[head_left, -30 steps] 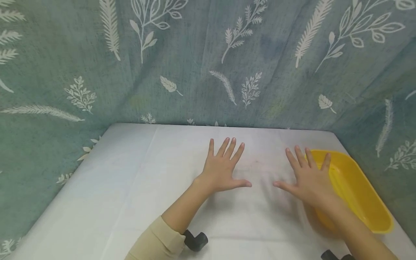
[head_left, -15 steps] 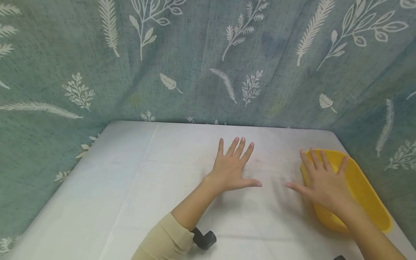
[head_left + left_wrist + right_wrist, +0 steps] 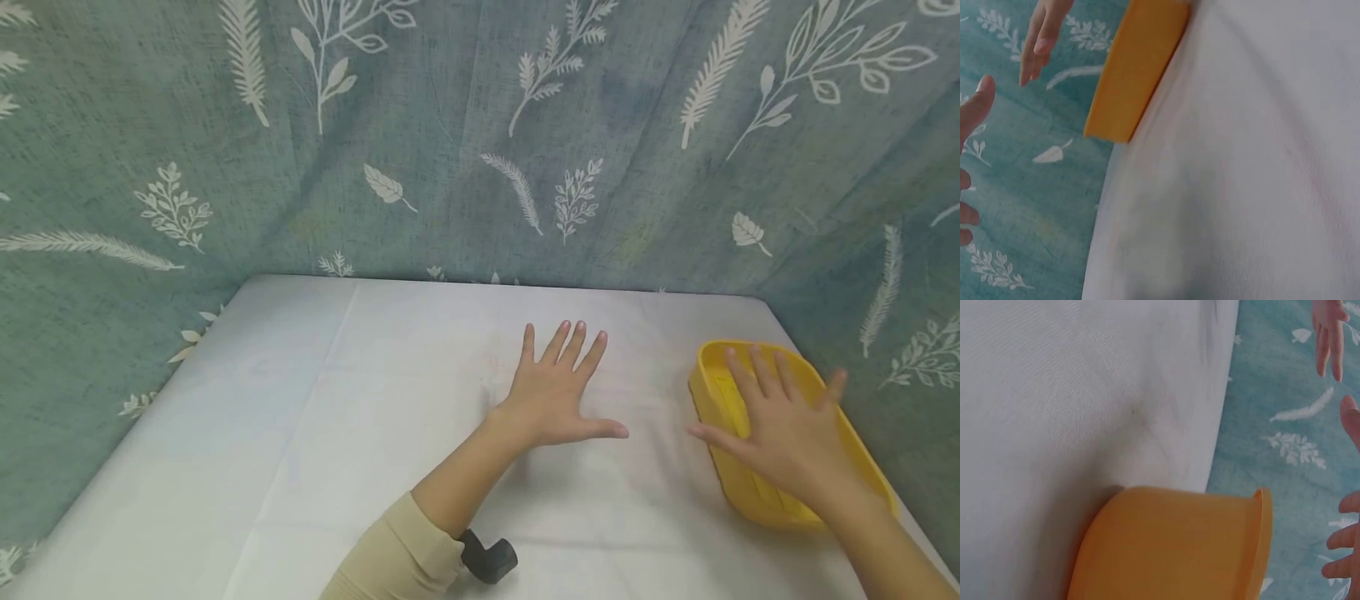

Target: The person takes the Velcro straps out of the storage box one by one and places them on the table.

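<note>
My left hand (image 3: pixel 551 398) hovers over the middle of the white table with its fingers spread and nothing in it. Over the yellow tub (image 3: pixel 705 398) at the right is my right hand (image 3: pixel 795 429), also spread wide and holding nothing. In the head view that hand and its forearm hide part of the tub's inside. The left wrist view has the tub's orange-looking side (image 3: pixel 1138 69) at the top, with the right hand (image 3: pixel 1045 34) beyond it. From the right wrist, the tub's outer wall (image 3: pixel 1172 544) fills the lower middle, and the left hand (image 3: pixel 1330 334) appears at the top right.
A white cloth (image 3: pixel 360 400) covers the table. Behind it and along both sides hangs a green-blue curtain (image 3: pixel 450 125) with white leaf prints. A black wrist-mounted piece (image 3: pixel 489 558) sticks out below the beige left sleeve (image 3: pixel 405 546).
Both hands have moved to the right in the head view, fingers still spread. The right hand has come further over the yellow tub. The tub stays nearly in place.
</note>
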Demonstrator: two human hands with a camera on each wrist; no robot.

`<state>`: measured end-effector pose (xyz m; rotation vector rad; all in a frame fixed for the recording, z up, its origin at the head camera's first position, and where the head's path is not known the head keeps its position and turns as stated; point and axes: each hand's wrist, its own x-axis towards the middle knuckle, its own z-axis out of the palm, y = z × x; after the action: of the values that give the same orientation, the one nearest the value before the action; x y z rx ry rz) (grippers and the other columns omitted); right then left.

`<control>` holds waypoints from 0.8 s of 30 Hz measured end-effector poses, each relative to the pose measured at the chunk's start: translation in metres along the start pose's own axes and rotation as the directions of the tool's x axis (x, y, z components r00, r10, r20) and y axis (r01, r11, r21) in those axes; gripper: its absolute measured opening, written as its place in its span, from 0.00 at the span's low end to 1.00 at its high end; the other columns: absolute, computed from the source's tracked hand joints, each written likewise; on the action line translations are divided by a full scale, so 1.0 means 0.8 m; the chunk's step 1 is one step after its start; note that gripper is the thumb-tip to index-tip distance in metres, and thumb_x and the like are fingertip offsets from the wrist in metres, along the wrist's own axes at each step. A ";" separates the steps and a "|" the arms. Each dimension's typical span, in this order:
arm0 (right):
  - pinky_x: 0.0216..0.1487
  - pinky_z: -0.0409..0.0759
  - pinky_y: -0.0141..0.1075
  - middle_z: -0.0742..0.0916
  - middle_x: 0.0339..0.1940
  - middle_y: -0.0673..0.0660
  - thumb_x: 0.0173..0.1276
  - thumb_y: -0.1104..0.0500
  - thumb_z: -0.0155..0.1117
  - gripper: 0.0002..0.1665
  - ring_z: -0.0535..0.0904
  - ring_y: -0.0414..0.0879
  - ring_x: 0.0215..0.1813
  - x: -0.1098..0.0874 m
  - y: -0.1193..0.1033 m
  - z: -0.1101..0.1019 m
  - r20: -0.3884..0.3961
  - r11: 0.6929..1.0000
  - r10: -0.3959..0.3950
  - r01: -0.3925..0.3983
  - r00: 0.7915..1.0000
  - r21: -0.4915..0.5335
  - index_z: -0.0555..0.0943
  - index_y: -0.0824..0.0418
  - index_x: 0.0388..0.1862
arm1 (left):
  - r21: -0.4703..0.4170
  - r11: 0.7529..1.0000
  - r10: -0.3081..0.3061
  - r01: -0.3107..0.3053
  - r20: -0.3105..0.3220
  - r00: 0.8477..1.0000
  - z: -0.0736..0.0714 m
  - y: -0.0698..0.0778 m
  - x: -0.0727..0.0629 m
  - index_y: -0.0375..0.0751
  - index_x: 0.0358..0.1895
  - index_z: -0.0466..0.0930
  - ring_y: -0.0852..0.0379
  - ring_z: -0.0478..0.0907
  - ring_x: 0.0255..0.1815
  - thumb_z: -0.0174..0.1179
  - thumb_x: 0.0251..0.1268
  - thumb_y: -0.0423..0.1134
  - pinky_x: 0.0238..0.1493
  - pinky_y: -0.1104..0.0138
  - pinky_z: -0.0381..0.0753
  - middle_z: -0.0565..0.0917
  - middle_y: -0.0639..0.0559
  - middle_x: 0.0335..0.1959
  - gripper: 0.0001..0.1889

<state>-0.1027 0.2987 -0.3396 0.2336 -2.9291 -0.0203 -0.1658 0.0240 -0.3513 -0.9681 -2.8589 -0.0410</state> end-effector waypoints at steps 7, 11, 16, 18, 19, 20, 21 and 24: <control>0.51 0.08 0.61 0.50 0.72 0.70 0.54 0.27 0.54 0.62 0.40 0.68 0.71 -0.013 0.018 -0.004 0.009 1.000 0.030 -0.030 1.000 0.008 0.40 0.57 0.74 | -0.048 0.998 0.027 -0.026 0.020 0.999 0.002 0.018 0.003 0.55 0.71 0.24 0.51 0.29 0.74 0.31 0.44 0.83 0.65 0.40 0.28 0.36 0.49 0.74 0.56; 0.51 0.08 0.62 0.49 0.72 0.71 0.54 0.28 0.55 0.62 0.40 0.70 0.70 -0.019 0.028 -0.004 0.009 0.998 0.055 -0.055 0.998 0.022 0.41 0.59 0.74 | -0.057 0.998 0.042 -0.041 0.004 0.999 0.004 0.029 0.008 0.55 0.71 0.23 0.52 0.29 0.74 0.32 0.44 0.83 0.65 0.40 0.28 0.36 0.49 0.74 0.56; 0.51 0.10 0.65 0.46 0.71 0.73 0.54 0.31 0.59 0.62 0.43 0.72 0.69 -0.028 0.043 0.001 0.016 0.991 0.086 -0.087 0.996 0.106 0.42 0.62 0.73 | -0.112 0.992 0.062 -0.062 -0.004 0.998 0.004 0.043 0.013 0.58 0.71 0.22 0.53 0.31 0.74 0.34 0.45 0.82 0.66 0.41 0.27 0.36 0.51 0.74 0.55; 0.50 0.11 0.66 0.45 0.71 0.73 0.54 0.32 0.60 0.62 0.43 0.73 0.68 -0.032 0.050 0.003 0.021 0.986 0.104 -0.106 0.994 0.132 0.42 0.62 0.73 | -0.194 0.979 0.071 -0.068 0.008 0.997 0.006 0.049 0.014 0.61 0.70 0.21 0.55 0.31 0.74 0.35 0.46 0.81 0.66 0.41 0.26 0.36 0.52 0.74 0.54; 0.50 0.11 0.67 0.45 0.71 0.74 0.53 0.33 0.61 0.62 0.44 0.74 0.68 -0.033 0.053 0.004 0.022 0.983 0.110 -0.112 0.994 0.144 0.42 0.62 0.73 | -0.237 0.969 0.073 -0.067 0.018 0.997 0.008 0.052 0.014 0.63 0.69 0.21 0.55 0.32 0.74 0.36 0.46 0.81 0.66 0.41 0.26 0.36 0.52 0.74 0.53; 0.50 0.12 0.67 0.45 0.70 0.74 0.53 0.34 0.62 0.62 0.44 0.74 0.67 -0.035 0.056 0.005 0.023 0.981 0.116 -0.118 0.993 0.155 0.42 0.62 0.74 | -0.286 0.956 0.075 -0.064 0.030 0.997 0.010 0.055 0.013 0.65 0.69 0.21 0.55 0.32 0.74 0.37 0.47 0.80 0.66 0.41 0.26 0.37 0.53 0.74 0.52; 0.50 0.12 0.67 0.45 0.70 0.74 0.53 0.34 0.62 0.62 0.44 0.75 0.67 -0.036 0.058 0.006 0.027 0.978 0.123 -0.126 0.992 0.165 0.42 0.61 0.74 | -0.330 0.942 0.077 -0.059 0.040 0.996 0.014 0.058 0.012 0.67 0.68 0.21 0.56 0.33 0.74 0.38 0.47 0.80 0.66 0.41 0.27 0.37 0.53 0.74 0.51; 0.50 0.10 0.66 0.44 0.71 0.73 0.55 0.38 0.64 0.59 0.43 0.79 0.65 -0.041 0.065 0.008 0.032 0.961 0.123 -0.128 0.992 0.244 0.42 0.56 0.74 | -0.436 0.899 0.078 -0.043 0.064 0.995 0.026 0.065 0.011 0.72 0.66 0.21 0.56 0.35 0.74 0.41 0.48 0.78 0.66 0.42 0.28 0.38 0.54 0.74 0.49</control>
<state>-0.0802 0.3550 -0.3509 0.0835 -2.9523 0.3633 -0.1432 0.0721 -0.3715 -1.1521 -2.9506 -0.6771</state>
